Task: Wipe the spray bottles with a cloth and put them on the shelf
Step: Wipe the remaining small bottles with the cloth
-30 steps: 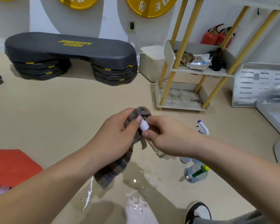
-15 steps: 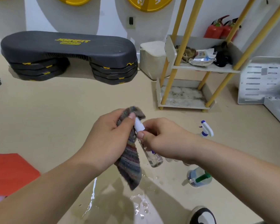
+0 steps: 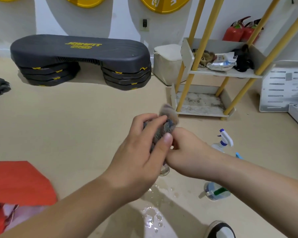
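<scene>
My left hand (image 3: 141, 152) grips a striped grey cloth (image 3: 163, 127), bunched over the top of a small clear spray bottle (image 3: 164, 170). My right hand (image 3: 187, 152) holds that bottle; only its clear bottom shows below my hands. On the floor to the right stands a white and blue trigger spray bottle (image 3: 224, 140). Another bottle with a green part (image 3: 215, 192) lies nearer me, partly behind my right forearm. The shelf (image 3: 225, 73), white boards on yellow poles, stands at the back right.
A water puddle (image 3: 155, 217) spreads on the beige floor below my hands. A black step platform (image 3: 79, 57) sits at the back left, a white bin (image 3: 167, 62) beside the shelf. Red sheet (image 3: 19, 181) at left, my shoe (image 3: 220, 229) at bottom right, fire extinguishers (image 3: 239, 31) behind the shelf.
The cloth, hanging down from my left hand before, is now bunched up over the bottle's top. The white nozzle is covered. Both hands have shifted slightly right.
</scene>
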A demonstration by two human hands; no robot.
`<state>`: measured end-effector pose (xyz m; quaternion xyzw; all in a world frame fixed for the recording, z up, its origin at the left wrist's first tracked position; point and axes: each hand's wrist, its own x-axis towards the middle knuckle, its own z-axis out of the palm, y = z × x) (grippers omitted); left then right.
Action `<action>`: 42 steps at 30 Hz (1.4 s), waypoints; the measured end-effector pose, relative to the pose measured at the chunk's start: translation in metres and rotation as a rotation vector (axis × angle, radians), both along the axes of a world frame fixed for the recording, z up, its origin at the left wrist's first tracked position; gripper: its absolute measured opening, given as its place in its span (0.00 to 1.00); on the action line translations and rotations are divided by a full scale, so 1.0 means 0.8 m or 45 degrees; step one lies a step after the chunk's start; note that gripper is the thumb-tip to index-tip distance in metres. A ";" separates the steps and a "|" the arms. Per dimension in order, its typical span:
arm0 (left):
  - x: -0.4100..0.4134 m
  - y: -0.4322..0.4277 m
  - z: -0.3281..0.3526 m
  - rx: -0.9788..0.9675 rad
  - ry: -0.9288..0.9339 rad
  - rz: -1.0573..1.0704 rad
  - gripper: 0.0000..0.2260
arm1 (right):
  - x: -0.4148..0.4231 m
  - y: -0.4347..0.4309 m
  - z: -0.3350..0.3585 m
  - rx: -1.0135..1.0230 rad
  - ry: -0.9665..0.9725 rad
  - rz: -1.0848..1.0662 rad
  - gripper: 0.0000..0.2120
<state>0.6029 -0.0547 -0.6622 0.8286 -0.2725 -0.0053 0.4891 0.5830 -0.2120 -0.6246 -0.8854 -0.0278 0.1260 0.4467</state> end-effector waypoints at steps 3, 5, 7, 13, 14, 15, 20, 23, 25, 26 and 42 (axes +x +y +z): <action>-0.002 -0.002 -0.001 -0.276 0.120 0.143 0.16 | -0.004 0.006 0.003 -0.016 -0.062 0.067 0.08; 0.001 -0.004 0.009 -0.384 0.246 0.219 0.11 | -0.004 0.006 0.003 -0.049 -0.088 0.119 0.10; 0.010 -0.004 0.015 -0.364 0.311 0.325 0.15 | -0.003 0.004 0.002 -0.055 -0.045 0.147 0.12; 0.042 0.008 0.027 -0.664 0.604 0.591 0.19 | 0.002 -0.004 0.004 0.377 0.362 -0.146 0.13; 0.039 0.008 0.028 -0.621 0.545 0.570 0.18 | 0.003 -0.005 0.004 0.459 0.411 -0.200 0.13; 0.033 0.007 0.029 -0.567 0.489 0.531 0.17 | 0.004 -0.005 0.004 0.557 0.457 -0.248 0.13; -0.021 -0.018 0.002 -0.269 0.558 0.043 0.17 | 0.005 -0.001 -0.001 0.751 0.559 -0.402 0.09; -0.037 -0.020 -0.011 -0.081 0.388 -0.013 0.25 | 0.008 -0.004 -0.002 0.777 0.545 -0.562 0.08; -0.047 -0.022 -0.013 -0.001 0.312 -0.019 0.27 | 0.013 -0.011 0.002 0.823 0.507 -0.655 0.06; -0.050 -0.024 -0.015 0.004 0.296 -0.025 0.28 | 0.014 -0.014 0.003 0.820 0.485 -0.673 0.06; -0.009 -0.026 -0.008 -0.362 0.722 0.304 0.18 | 0.006 0.008 0.009 0.943 0.384 -0.582 0.07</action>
